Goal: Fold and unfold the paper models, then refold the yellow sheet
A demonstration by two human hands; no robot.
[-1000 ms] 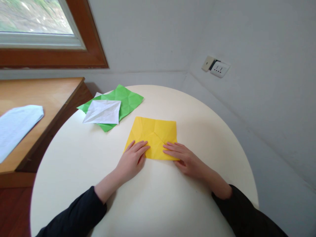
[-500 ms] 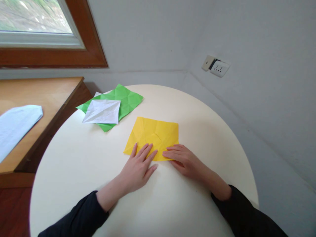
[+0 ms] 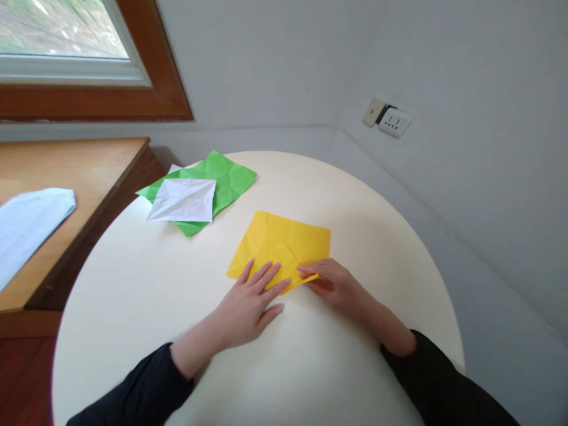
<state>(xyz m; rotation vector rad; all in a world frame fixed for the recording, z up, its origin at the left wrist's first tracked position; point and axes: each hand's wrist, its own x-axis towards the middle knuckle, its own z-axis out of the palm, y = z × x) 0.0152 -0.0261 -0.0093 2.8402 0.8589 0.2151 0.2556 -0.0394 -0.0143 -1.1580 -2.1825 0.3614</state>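
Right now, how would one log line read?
left hand flat on yellow paper | right hand lifting its near edge | round table

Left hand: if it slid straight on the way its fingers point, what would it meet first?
The left hand lies flat, fingers aimed up and right across the yellow paper. Straight on, it would probably meet the right hand's fingertips pinching the paper's near edge.

L hand (image 3: 248, 305) flat on yellow paper (image 3: 284, 242); R hand (image 3: 335, 284) pinching corner.

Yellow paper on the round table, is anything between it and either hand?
Nothing visible. The left hand lies flat on the yellow paper, and the right hand pinches its near corner, slightly lifted off the table.
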